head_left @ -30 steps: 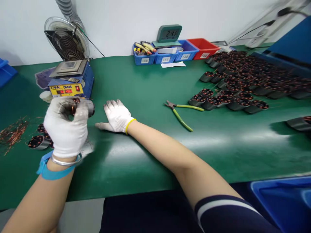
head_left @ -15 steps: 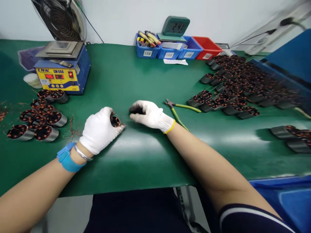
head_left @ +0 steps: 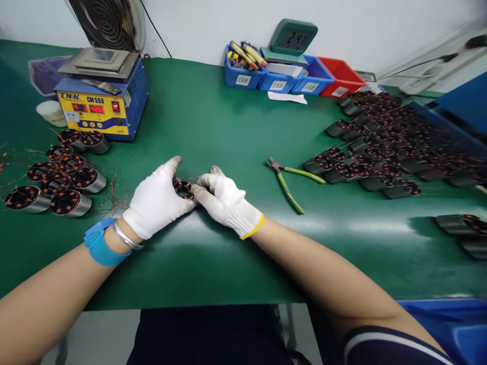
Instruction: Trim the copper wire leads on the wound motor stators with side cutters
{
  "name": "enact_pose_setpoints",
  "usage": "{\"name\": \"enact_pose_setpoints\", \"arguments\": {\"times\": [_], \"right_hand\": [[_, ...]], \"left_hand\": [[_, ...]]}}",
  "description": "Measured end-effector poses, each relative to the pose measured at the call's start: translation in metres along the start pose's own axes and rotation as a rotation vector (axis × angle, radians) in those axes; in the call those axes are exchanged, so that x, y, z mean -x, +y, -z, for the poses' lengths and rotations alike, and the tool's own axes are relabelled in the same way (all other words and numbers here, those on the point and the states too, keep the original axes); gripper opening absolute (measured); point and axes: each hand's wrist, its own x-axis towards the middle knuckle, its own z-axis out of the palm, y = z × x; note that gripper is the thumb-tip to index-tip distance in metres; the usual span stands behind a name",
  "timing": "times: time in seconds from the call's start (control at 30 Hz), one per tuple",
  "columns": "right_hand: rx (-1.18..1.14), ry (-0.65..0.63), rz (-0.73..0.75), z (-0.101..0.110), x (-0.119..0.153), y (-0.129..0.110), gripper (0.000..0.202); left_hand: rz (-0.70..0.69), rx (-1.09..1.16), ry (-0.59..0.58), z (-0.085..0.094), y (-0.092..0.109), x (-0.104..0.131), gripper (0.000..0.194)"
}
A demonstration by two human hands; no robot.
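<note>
My left hand (head_left: 158, 200), in a white glove, is curled around a motor stator (head_left: 183, 189), a round metal shell with copper windings inside. Most of the shell is hidden by the glove. My right hand (head_left: 222, 195), in a white glove with a yellow cuff, is pinched at the right rim of that stator. Whatever lies between its fingertips is too small to make out. Cutting pliers (head_left: 277, 166) with green handles lie spread on the bench to the right of my right hand.
Several stators (head_left: 71, 203) stand at left beside copper wire scraps (head_left: 113, 195). Behind them sits a blue-yellow CM558 unit (head_left: 101, 109). Many stators (head_left: 376, 147) crowd the right side. Blue bins (head_left: 243, 79), a red bin (head_left: 338, 76) and a clock (head_left: 293, 38) line the wall.
My right hand has moved left to the stator, and its fingers have closed at the rim. My left hand still holds the stator. The view has shifted slightly.
</note>
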Motion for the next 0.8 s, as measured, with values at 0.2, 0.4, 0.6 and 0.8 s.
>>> {"name": "enact_pose_setpoints", "arguments": {"times": [0.2, 0.4, 0.6, 0.8], "right_hand": [[0.199, 0.005, 0.02, 0.007, -0.003, 0.004, 0.025], [0.403, -0.036, 0.07, 0.016, -0.003, 0.006, 0.022], [0.298, -0.154, -0.043, 0.026, 0.004, 0.0, 0.027], [0.649, -0.013, -0.007, 0.025, -0.01, 0.006, 0.019]], "left_hand": [[-0.06, -0.156, -0.094, 0.001, 0.002, 0.0, 0.035], [-0.025, -0.168, -0.098, 0.002, 0.002, 0.001, 0.04], [-0.035, -0.149, -0.123, 0.001, -0.002, -0.001, 0.038], [-0.049, -0.154, -0.099, -0.001, -0.005, -0.004, 0.038]]}}
